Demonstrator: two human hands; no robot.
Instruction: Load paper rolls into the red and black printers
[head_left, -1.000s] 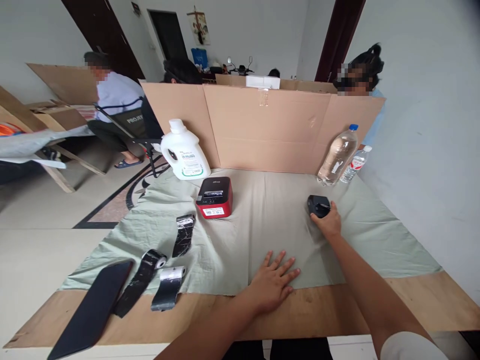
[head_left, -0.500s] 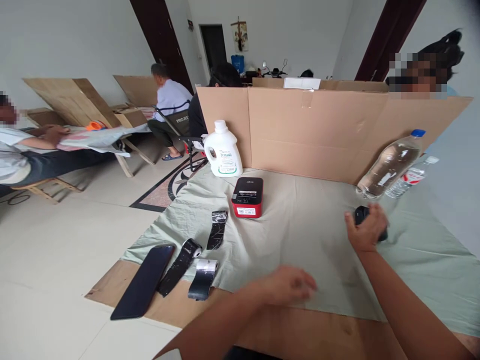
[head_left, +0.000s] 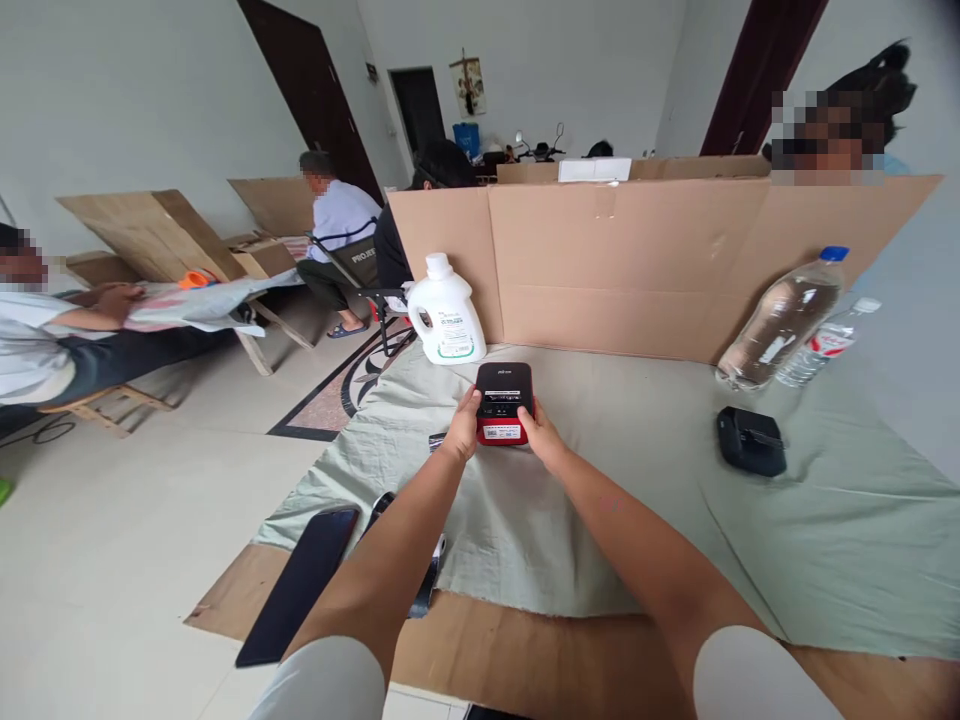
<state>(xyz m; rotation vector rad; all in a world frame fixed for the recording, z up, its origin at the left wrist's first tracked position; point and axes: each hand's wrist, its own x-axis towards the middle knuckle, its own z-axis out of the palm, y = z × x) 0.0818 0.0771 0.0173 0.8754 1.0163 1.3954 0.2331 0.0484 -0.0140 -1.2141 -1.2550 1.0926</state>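
Note:
A small red-and-black printer (head_left: 504,382) with a white sticker on its front rests on the green cloth. My left hand (head_left: 463,430) grips its left side, and my right hand (head_left: 541,438) grips the right side, thumb at the front edge. Largely covered by my left arm are several black strip rolls, one roll (head_left: 381,503) above the forearm and another roll (head_left: 424,592) below it. A dark phone-like slab (head_left: 296,592) lies at the table's left front. Over on the right sits a squarish black device (head_left: 750,442), apart from both hands.
A white detergent jug (head_left: 450,315) stands behind the printer, before a cardboard partition (head_left: 615,265). Two clear bottles, a large bottle (head_left: 784,325) and a smaller bottle (head_left: 829,343), lean at the back right. Other people sit beyond the table.
My right hand has let go of the black device and moved left to the printer. My left hand has reached forward to the printer's other side. Both now hold it.

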